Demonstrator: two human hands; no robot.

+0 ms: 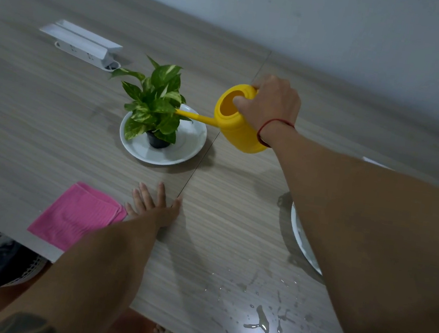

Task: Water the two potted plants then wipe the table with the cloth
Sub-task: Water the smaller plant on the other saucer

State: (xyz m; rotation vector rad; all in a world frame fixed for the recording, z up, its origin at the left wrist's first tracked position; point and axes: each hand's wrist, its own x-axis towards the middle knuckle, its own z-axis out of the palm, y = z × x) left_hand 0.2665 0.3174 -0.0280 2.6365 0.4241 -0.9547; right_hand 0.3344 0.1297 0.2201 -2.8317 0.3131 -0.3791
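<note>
While the head view looks down across a grey-brown wood-grain counter (52, 116), the right hand (272, 106) grasps a yellow plastic watering can (236, 124) from above, its fingers curled over the top and its thumb at the rim of the round filling hole. The can is held off the counter and tilted to the left. Its thin spout reaches into the leaves of a small potted plant with green-and-cream leaves (154, 102). Whether water is running from the spout cannot be told. The plant stands in a small black pot on a round white plate (187, 145), just left of a seam between two counter panels. A thin red string bracelet (274, 126) circles the right wrist.

The left hand (155, 207) lies released, palm down on the counter with its fingers straight and spread, holding nothing. A folded pink cloth (78, 214) lies flat just beside it, by the counter's near edge, with one corner at the little finger. To the right, the rim of a second white plate (298, 235) shows from behind the right forearm, which hides whatever stands on it. Spilled water drops and small puddles (262, 323) lie on the counter nearer the camera than that plate. A white power strip box (83, 45) sits at the far left, well apart from the plant.
</note>
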